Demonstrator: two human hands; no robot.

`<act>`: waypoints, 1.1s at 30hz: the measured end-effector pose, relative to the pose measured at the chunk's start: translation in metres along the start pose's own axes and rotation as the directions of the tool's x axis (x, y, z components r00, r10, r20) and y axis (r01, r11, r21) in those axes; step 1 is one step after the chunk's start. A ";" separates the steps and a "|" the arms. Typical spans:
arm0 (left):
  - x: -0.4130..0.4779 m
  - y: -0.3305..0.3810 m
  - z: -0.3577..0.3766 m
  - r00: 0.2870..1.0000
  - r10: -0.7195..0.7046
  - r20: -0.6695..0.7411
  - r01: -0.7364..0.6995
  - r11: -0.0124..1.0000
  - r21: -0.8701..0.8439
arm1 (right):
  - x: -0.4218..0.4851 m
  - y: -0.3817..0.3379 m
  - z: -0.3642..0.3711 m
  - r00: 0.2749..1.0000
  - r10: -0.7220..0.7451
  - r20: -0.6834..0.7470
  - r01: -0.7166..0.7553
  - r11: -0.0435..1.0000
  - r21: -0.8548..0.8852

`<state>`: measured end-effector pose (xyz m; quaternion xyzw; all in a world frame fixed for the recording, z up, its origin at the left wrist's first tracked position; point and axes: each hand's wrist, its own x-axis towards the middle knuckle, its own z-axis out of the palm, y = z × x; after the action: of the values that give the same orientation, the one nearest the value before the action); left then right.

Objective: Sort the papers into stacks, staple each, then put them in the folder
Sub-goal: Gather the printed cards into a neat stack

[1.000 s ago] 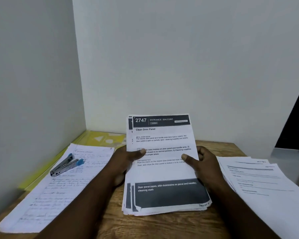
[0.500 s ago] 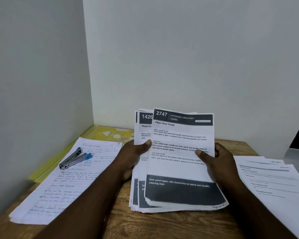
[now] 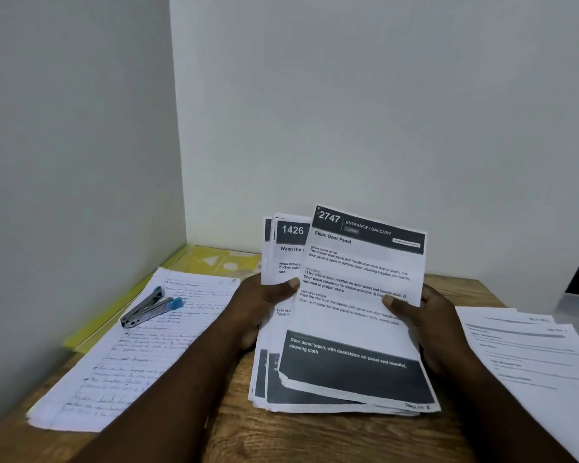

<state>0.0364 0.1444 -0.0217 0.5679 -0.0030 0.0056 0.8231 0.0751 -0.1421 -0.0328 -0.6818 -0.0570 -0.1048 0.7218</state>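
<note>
Against the wall at your far left lies a flat, glossy yellow folder (image 3: 211,262), closed; you cannot tell whether it holds anything. Overlapping its near edge is a pile of lined handwritten sheets (image 3: 141,349), thin and slightly fanned. A metal stapler (image 3: 151,310) with blue plastic ends rests on them, jaws toward you. All of this sits on a grainy wooden table (image 3: 315,436). At the centre, your left hand (image 3: 264,309) grips the printed stack (image 3: 283,372) at its left edge, thumb pressed flat on the front of the page headed "1426", fingers hidden behind. The stack stands tilted with its bottom edge on the table. Its foremost page, the 2747 sheet (image 3: 358,305), has black header and footer bands and is slid rightward and skewed off the rest. Your right hand (image 3: 425,325) pinches that sheet at its right edge, thumb on the print, fingers curled behind. Further right, a loose pile of printed pages (image 3: 528,355) lies flat, well apart from the folder.
</note>
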 end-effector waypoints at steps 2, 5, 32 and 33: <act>0.000 0.000 0.000 1.000 0.000 0.002 0.000 1.000 0.004 | -0.002 -0.002 0.001 1.000 0.011 0.018 -0.012 1.000 0.026; 0.001 -0.001 -0.001 1.000 -0.006 -0.002 0.006 1.000 0.001 | -0.001 -0.002 0.001 0.999 0.029 0.022 -0.030 0.998 0.058; 0.007 0.000 -0.005 0.996 -0.042 -0.084 0.042 0.999 -0.007 | 0.007 0.005 -0.002 1.000 0.003 -0.019 -0.004 0.999 -0.035; 0.007 0.000 -0.005 0.996 -0.038 -0.081 0.038 0.999 0.003 | 0.007 0.004 -0.002 1.000 0.011 -0.021 -0.011 1.000 -0.025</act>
<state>0.0435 0.1488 -0.0237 0.5691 0.0411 0.0130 0.8212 0.0829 -0.1447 -0.0356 -0.6898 -0.0444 -0.1087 0.7144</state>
